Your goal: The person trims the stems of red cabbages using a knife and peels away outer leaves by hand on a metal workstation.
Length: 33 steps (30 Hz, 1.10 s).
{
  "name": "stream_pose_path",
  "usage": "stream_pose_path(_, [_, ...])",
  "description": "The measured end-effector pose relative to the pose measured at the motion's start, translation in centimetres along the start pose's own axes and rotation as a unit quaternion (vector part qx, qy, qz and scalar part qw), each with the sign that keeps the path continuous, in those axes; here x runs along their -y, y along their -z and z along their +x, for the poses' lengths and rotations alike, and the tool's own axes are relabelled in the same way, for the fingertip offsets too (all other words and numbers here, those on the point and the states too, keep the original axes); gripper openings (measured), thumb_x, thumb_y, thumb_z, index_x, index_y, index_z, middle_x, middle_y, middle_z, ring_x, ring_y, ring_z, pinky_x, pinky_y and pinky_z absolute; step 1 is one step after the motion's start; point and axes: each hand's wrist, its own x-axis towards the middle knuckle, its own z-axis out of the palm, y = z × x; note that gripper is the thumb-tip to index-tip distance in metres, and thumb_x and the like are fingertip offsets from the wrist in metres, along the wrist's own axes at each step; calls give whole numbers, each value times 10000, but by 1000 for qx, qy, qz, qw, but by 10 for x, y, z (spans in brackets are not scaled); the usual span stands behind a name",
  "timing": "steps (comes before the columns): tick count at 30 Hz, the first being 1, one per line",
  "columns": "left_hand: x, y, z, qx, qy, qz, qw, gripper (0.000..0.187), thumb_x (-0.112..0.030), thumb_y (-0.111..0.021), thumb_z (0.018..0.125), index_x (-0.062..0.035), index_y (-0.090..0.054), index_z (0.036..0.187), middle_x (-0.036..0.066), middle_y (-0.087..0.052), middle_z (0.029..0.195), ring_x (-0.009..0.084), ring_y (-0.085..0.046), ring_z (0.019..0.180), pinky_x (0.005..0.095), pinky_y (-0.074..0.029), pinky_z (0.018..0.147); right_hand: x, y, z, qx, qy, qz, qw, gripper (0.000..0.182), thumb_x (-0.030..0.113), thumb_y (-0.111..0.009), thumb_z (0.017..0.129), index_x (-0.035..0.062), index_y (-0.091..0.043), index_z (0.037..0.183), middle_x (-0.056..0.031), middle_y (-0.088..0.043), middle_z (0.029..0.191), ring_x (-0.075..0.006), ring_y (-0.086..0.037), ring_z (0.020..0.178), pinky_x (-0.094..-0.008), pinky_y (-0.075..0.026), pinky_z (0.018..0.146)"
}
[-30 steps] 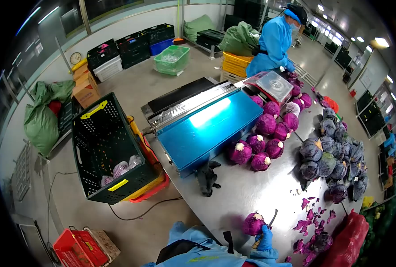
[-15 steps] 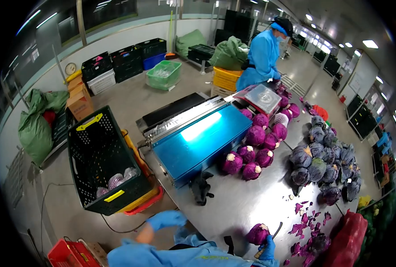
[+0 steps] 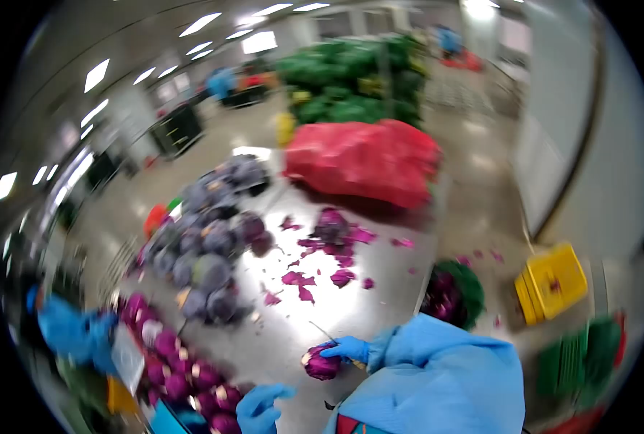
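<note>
My right hand (image 3: 349, 349), in a blue glove, is closed on a knife whose thin blade (image 3: 323, 332) sticks out past the fingers. Its fingers also touch a peeled purple cabbage (image 3: 320, 362) on the steel table (image 3: 282, 318). At the bottom, my left hand (image 3: 259, 409), gloved in blue too, has its fingers apart and holds nothing. It is beside a row of trimmed purple cabbages (image 3: 206, 376). Torn purple leaves (image 3: 298, 279) and a dark cabbage (image 3: 332, 226) lie farther up the table.
Unpeeled cabbages (image 3: 212, 271) are heaped at the left of the table. A red sack (image 3: 365, 160) lies at its far end, with green sacks (image 3: 351, 79) beyond. A person in blue (image 3: 69, 329) stands at the left. On the right floor is a yellow crate (image 3: 552, 282).
The view has swung right, bringing the red sack to the middle and the yellow crate into sight. My left hand is now beside the trimmed cabbages; my right hand still has the knife at the cabbage.
</note>
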Motion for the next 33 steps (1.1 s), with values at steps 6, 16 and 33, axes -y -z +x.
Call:
stream_pose_path(6, [18, -16, 47, -17, 108, 118, 987, 341, -15, -620, 849, 35, -608, 1186, 141, -642, 1123, 220, -640, 997, 319, -480, 906, -4, 2, 14, -44, 18, -3, 999, 541, 464, -767, 771, 195, -665, 1229, -13, -662, 853, -91, -497, 611, -243, -403, 536])
stream_pose_path(16, [146, -12, 41, -130, 133, 329, 926, 807, -262, -749, 817, -48, -312, 1461, 143, -340, 1447, 291, -391, 1318, 419, -388, 1053, 16, 20, 16, 33, 41, 115, 992, 507, 243, -715, 846, 62, -584, 1301, -34, -668, 1061, -61, -585, 758, -201, -471, 622])
stream_pose_path(33, [210, -8, 67, -220, 291, -383, 849, 641, -367, -650, 871, -86, -401, 1391, 104, -538, 1306, 234, -572, 1144, 411, -533, 866, 27, 5, 57, 79, 161, -110, 977, 638, 137, -743, 811, 74, -484, 1391, -91, -596, 1268, -99, -609, 862, -235, -512, 703])
